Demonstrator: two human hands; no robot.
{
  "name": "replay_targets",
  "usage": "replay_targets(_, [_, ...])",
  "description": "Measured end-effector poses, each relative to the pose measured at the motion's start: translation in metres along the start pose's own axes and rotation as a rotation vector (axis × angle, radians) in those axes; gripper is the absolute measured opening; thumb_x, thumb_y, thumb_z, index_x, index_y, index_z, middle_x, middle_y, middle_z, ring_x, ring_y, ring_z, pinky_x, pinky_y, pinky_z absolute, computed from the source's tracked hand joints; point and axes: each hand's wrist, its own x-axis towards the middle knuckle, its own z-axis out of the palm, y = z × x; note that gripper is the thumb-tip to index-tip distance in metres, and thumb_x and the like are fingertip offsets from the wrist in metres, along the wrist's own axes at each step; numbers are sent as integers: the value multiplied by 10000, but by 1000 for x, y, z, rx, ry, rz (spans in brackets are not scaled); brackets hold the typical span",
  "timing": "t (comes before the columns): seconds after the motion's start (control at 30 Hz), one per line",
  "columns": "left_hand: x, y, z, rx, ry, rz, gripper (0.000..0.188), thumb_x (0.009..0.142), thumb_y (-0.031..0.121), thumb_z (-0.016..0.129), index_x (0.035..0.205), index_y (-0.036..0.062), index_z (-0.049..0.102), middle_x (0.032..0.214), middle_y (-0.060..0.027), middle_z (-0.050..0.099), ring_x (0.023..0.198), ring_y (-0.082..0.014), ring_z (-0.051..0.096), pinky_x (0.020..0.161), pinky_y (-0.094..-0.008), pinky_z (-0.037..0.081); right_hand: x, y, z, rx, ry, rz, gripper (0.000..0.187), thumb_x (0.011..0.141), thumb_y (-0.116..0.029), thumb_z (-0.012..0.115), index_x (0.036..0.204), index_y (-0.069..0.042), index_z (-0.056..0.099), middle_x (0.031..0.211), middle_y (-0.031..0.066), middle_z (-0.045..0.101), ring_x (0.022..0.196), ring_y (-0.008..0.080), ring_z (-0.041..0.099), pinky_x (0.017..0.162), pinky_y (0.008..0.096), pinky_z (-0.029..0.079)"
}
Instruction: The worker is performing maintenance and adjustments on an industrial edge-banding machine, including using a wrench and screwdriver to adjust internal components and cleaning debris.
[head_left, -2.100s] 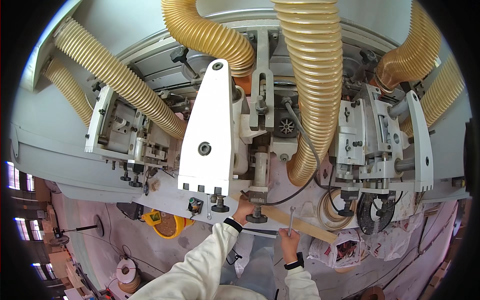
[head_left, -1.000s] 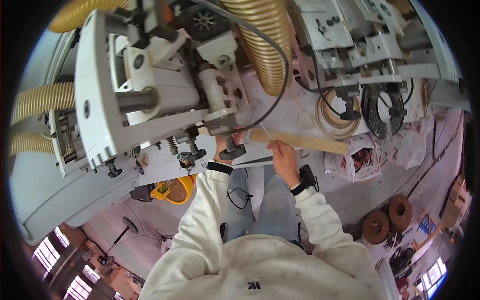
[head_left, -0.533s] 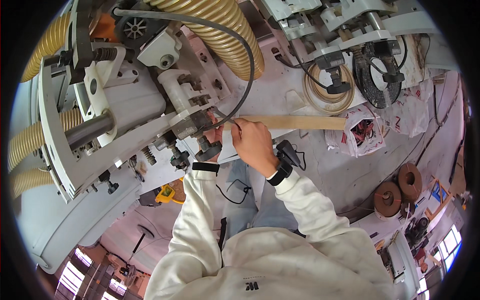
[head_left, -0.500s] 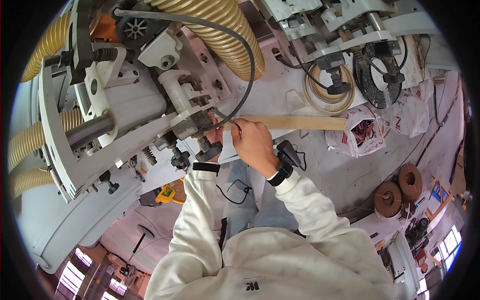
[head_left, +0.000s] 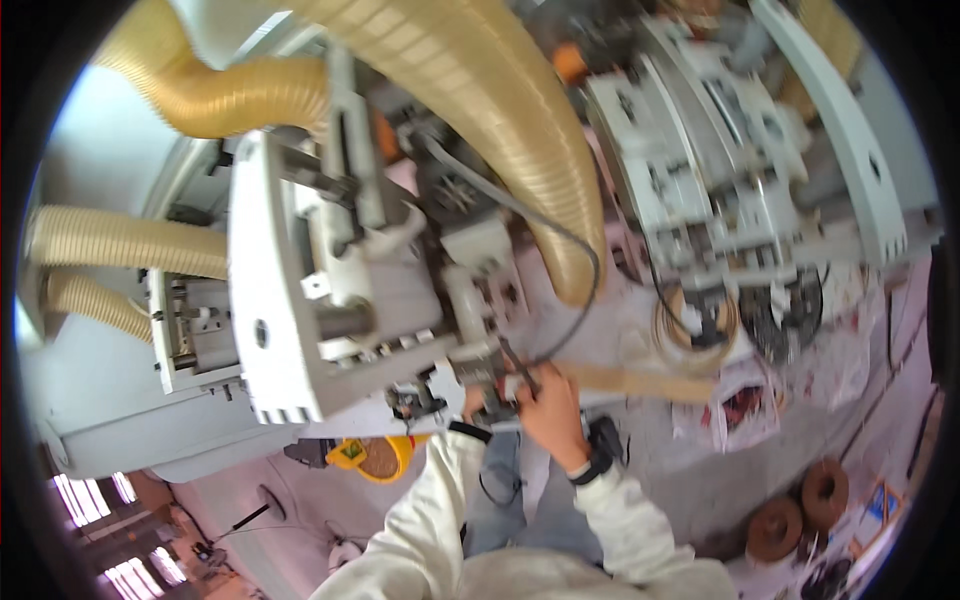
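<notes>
My right hand (head_left: 552,415) is closed, its fingertips pressed round a thin dark rod (head_left: 518,364) that slants up toward the machine head; blur hides its exact kind. Just left of it, my left hand (head_left: 472,403) reaches in behind the black knob and bracket (head_left: 484,372) of the grey-white machine unit, and its fingers are mostly hidden. A flat tan strip (head_left: 640,382) runs rightward from beside my right hand along the machine bed. Above both hands a grey cable (head_left: 592,268) loops down to the bracket.
Thick yellowish ribbed hoses (head_left: 500,110) arch overhead. At right are a second machine unit (head_left: 700,150), a coil of tan banding (head_left: 720,335) and a plastic bag (head_left: 735,415) with dark red contents. A yellow container (head_left: 385,458) stands lower left, brown rolls (head_left: 800,510) lower right.
The view has swung upward and left, so the machine and hands appear lower and further right, with more hoses showing. Both hands stay at the same bracket.
</notes>
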Motion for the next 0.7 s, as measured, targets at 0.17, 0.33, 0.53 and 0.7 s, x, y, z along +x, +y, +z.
replay_targets(0.17, [5, 0, 8, 110, 57, 18, 179, 863, 50, 722, 1040, 80, 713, 981, -29, 737, 852, -160, 695, 750, -346, 581, -8, 0, 1, 6, 27, -50, 206, 865, -8, 609, 1061, 7, 670, 784, 173, 694, 660, 274, 677, 639, 360, 510])
replay_targets(0.33, [16, -18, -28, 542, 351, 183, 147, 758, 27, 770, 891, -9, 718, 884, -58, 743, 749, -130, 674, 676, -318, 558, 1, 5, 16, 215, -44, -96, 132, 907, 3, 623, 1018, 48, 678, 758, 83, 691, 663, 99, 617, 603, 277, 486])
replay_targets(0.53, [-8, 6, 11, 495, -13, 68, 178, 951, 92, 630, 1101, 0, 651, 1116, -90, 669, 1034, -177, 637, 884, -311, 531, -2, 12, 13, 326, 27, -154, 119, 935, -42, 613, 940, 54, 684, 693, 43, 655, 620, 66, 574, 565, 249, 451])
replay_targets(0.7, [-5, 20, 56, 536, 303, 9, 355, 731, -7, 791, 1069, 7, 686, 1001, -49, 731, 835, -158, 678, 751, -335, 571, 4, 51, -6, 173, 91, -87, 276, 955, -82, 543, 700, 4, 605, 598, 24, 593, 551, 87, 558, 507, 277, 426])
